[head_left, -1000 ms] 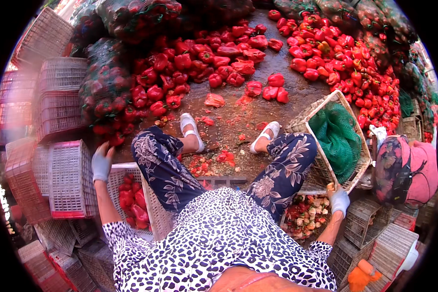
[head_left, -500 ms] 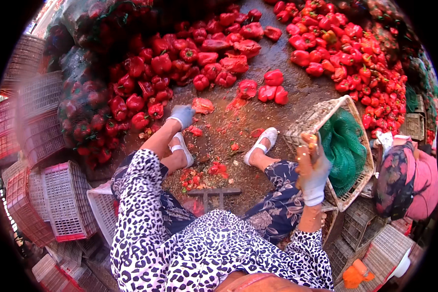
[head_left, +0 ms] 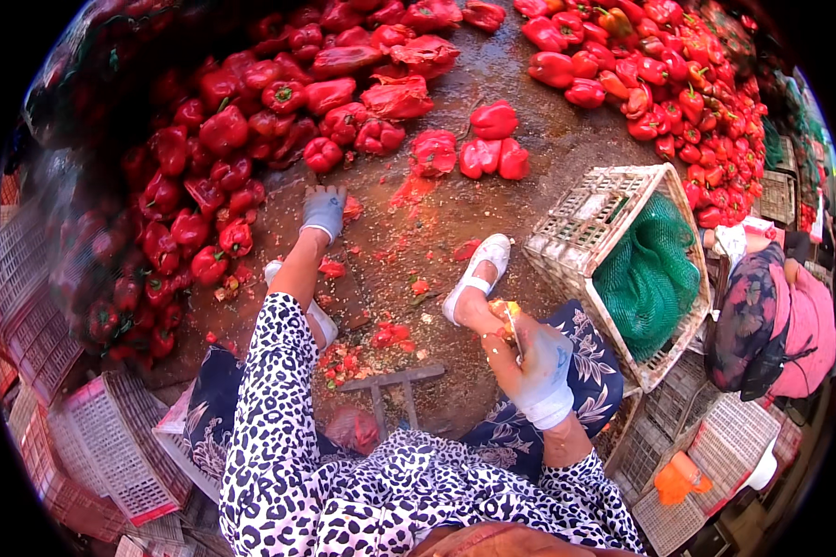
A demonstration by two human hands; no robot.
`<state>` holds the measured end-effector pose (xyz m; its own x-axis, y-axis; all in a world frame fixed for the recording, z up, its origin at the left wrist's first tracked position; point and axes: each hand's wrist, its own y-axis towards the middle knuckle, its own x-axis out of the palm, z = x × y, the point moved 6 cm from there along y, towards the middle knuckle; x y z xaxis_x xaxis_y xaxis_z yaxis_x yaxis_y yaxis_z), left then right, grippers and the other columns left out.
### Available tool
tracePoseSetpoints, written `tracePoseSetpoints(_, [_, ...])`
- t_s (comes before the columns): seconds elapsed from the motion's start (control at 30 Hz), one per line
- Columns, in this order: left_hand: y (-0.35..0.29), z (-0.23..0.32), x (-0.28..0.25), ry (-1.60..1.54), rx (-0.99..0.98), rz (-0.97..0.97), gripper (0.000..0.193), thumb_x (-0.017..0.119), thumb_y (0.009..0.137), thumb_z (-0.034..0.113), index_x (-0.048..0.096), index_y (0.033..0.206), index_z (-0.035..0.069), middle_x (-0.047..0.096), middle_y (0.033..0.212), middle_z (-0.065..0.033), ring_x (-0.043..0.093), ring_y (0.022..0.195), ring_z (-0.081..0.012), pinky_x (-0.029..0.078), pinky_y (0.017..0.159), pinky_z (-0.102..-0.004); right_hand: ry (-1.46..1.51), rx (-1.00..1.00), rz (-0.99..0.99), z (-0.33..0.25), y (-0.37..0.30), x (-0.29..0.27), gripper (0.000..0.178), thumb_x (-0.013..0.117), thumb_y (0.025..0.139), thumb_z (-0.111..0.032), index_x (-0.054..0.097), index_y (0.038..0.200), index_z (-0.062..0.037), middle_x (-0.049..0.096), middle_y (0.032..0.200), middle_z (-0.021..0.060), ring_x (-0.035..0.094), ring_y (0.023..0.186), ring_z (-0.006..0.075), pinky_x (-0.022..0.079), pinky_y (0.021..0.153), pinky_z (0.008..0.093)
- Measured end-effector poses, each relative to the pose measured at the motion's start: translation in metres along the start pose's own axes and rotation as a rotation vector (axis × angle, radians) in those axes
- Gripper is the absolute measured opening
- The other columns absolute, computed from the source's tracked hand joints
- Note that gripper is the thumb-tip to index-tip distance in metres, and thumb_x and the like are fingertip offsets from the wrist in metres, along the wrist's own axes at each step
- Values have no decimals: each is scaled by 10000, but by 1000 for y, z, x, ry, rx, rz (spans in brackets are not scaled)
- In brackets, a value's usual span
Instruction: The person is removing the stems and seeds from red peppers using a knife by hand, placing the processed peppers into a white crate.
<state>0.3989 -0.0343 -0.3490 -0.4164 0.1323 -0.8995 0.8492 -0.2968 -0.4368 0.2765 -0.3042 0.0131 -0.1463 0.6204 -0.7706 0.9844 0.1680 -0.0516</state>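
Red peppers lie heaped on the wet floor, at far left. The gloved left hand reaches toward them, beside a torn red piece; its palm is turned down, so I cannot tell how far it is open or whether it holds something. The right hand, nearer, is curled closed, and seems to pinch a yellowish piece at the fingertips. Some peppers look soft, so I think lifting with whole fingers, without squeezing, is best, taking the nearest whole one.

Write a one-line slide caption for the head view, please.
Left hand near piled red peppers; right hand near a crate holding green netting.
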Motion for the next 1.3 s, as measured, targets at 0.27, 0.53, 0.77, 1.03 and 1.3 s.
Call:
tracePoseSetpoints(0.27, [-37, -16, -42, -96, 35, -72, 239, 583, 802, 140, 635, 1034, 116, 655, 1081, -123, 650, 979, -303, 524, 785, -427, -85, -90, 3, -10, -8, 7, 277, 729, 766, -145, 606, 995, -47, 634, 707, 102, 623, 569, 291, 471, 497, 374])
tracePoseSetpoints(0.53, [-288, -185, -183, 149, -217, 67, 209, 650, 773, 228, 598, 929, 99, 654, 932, -130, 647, 810, -349, 508, 703, -463, -127, -122, 28, -28, -21, 1, 299, 700, 813, -277, 589, 996, -68, 634, 671, 104, 643, 611, 316, 485, 519, 413])
tracePoseSetpoints(0.77, [-631, -272, -71, 111, -887, -201, 399, 642, 812, 377, 590, 1057, 66, 657, 994, -181, 635, 935, -374, 506, 783, -483, -158, -12, -117, -27, -27, 13, 267, 592, 871, -381, 586, 950, -126, 646, 716, 126, 645, 694, 339, 474, 607, 465])
tracePoseSetpoints(1.03, [-618, -203, -45, -832, -1210, 240, 705, 756, 743, 244, 478, 1349, 17, 571, 1262, -186, 600, 1064, -272, 479, 925, -347, -270, 170, -356, 20, -6, 51, 365, 555, 857, -421, 606, 1039, -109, 691, 922, 141, 651, 901, 347, 481, 757, 455])
tracePoseSetpoints(1.3, [-403, -47, -277, -1181, -273, 883, 473, 581, 853, -52, 505, 1314, 16, 599, 1171, -102, 575, 1063, -174, 444, 952, -301, 159, 823, -209, 209, 59, 89, 416, 666, 728, -392, 703, 1026, -104, 705, 956, 170, 684, 933, 286, 519, 806, 386])
